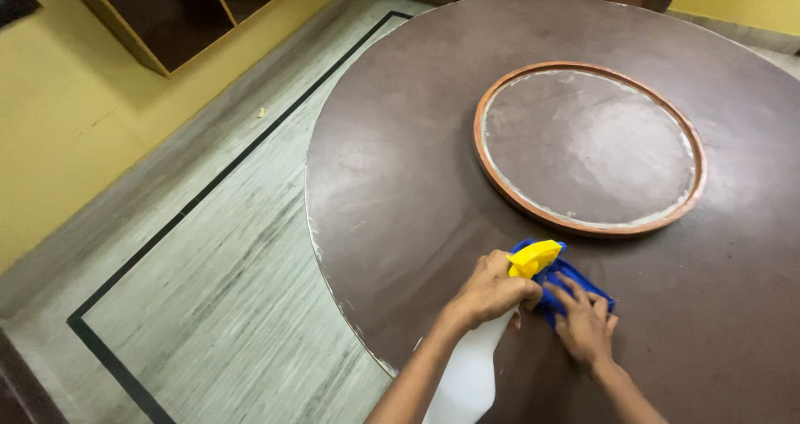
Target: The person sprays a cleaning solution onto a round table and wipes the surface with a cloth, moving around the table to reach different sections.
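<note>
My left hand [492,291] grips the neck of a white spray bottle [467,370] with a yellow trigger head [533,258]; the bottle's body points back toward me. My right hand [586,328] lies flat with fingers spread on a blue cloth [557,284], pressing it onto the round dark brown table [400,182]. The cloth sits just beyond the spray head, near the table's front edge. Both hands touch each other's side at the cloth.
A round raised disc with an orange-brown rim [587,145] sits at the table's middle, dusty white along its inner edge. Grey marble floor with a black inlay line [179,224] lies to the left. Yellow walls and dark wooden cabinets [175,11] stand beyond.
</note>
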